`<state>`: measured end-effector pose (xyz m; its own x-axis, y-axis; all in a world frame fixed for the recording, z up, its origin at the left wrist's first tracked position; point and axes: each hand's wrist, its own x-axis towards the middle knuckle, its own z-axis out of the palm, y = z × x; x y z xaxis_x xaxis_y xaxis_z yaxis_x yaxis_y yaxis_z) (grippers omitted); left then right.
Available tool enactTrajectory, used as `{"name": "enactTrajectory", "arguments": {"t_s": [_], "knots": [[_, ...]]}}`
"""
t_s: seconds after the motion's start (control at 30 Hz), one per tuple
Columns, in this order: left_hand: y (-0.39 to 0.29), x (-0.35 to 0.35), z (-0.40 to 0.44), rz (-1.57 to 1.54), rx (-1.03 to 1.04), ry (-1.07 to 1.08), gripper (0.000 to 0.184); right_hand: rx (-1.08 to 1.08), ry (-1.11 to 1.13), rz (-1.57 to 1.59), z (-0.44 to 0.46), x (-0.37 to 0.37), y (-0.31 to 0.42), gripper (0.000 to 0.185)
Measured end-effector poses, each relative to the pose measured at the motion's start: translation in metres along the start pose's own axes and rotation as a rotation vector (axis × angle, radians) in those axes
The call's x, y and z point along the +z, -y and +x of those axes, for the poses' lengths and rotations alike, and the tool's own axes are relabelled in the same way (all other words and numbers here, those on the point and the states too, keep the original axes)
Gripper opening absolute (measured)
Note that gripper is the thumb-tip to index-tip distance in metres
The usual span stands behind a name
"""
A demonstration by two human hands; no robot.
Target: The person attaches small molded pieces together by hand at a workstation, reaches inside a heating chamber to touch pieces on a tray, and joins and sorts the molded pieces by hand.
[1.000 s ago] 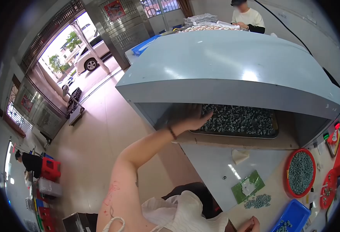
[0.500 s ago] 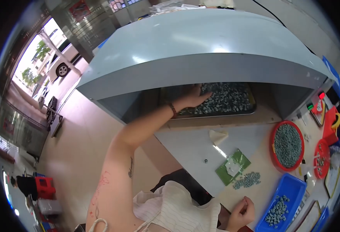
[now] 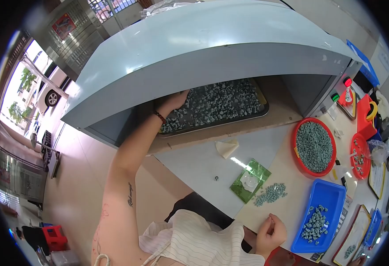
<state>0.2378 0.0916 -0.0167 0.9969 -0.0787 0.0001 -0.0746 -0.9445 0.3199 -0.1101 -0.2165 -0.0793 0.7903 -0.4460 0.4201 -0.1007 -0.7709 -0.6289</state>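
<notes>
Inside the grey metal housing (image 3: 212, 60), my left hand (image 3: 176, 101) rests at the left part of a dark tray (image 3: 230, 123) of grey-green stones (image 3: 221, 104). Its fingers look bent, and whether they hold any stones is hidden. My right hand (image 3: 270, 232) is curled at the table's front edge, left of a blue tray (image 3: 341, 195) with some stones (image 3: 315, 225). What its closed fingers hold, if anything, cannot be made out. A small pile of stones (image 3: 270, 194) lies just above it, beside a green packet (image 3: 250, 180).
A red round basket (image 3: 295, 153) full of stones stands right of the housing, with a smaller red tray (image 3: 366, 172) beyond it. A cream scrap (image 3: 226, 148) and a small dark ring (image 3: 216, 178) lie on the table. A person (image 3: 30, 239) is at the far lower left.
My left hand has moved leftward over the dark tray, and its spread fingers have bent. More stones show. The view has shifted, bringing the blue tray fully into sight. My right hand stays curled.
</notes>
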Motion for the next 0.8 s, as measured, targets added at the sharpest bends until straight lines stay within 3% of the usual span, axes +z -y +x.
{"name": "enactTrajectory", "arguments": {"t_s": [0.03,0.13,0.23,0.33,0.43,0.47,0.57,0.63,0.67,0.77,0.8], "knots": [[-0.013,-0.007,-0.008,0.119,-0.035,0.055,0.069,-0.005,0.0,-0.005,0.0,0.0,0.0,0.008],[-0.004,0.024,-0.011,0.152,0.1,-0.063,0.07,0.005,0.003,-0.002,0.001,-0.001,0.001,0.009],[-0.012,0.036,-0.027,0.404,0.172,-0.169,0.069,0.004,0.006,-0.008,0.001,-0.002,0.001,0.008],[-0.035,0.003,-0.021,-0.022,0.263,-0.089,0.062,-0.037,0.008,-0.012,0.002,-0.002,0.0,0.008],[-0.038,0.005,0.013,-0.134,0.418,0.117,0.056,-0.095,-0.008,0.011,0.002,0.0,-0.005,0.008],[-0.033,0.021,0.027,-0.034,0.546,0.05,0.053,-0.093,-0.004,0.002,0.001,-0.001,-0.006,0.008],[-0.04,0.053,0.037,-0.023,0.667,0.015,0.053,-0.091,-0.019,-0.017,0.0,-0.002,-0.006,0.007],[-0.044,0.068,0.056,-0.022,0.727,-0.157,0.047,-0.093,-0.045,-0.002,0.0,-0.001,-0.005,0.007],[-0.043,0.074,0.062,-0.02,0.748,-0.24,0.045,-0.078,-0.033,-0.01,0.001,-0.001,-0.003,0.007],[-0.068,0.049,0.047,0.127,0.488,0.08,0.055,-0.065,-0.004,-0.022,0.002,-0.003,0.002,0.008],[-0.058,0.057,0.049,0.092,0.563,0.015,0.054,-0.076,-0.007,-0.025,0.002,-0.003,0.001,0.008]]}}
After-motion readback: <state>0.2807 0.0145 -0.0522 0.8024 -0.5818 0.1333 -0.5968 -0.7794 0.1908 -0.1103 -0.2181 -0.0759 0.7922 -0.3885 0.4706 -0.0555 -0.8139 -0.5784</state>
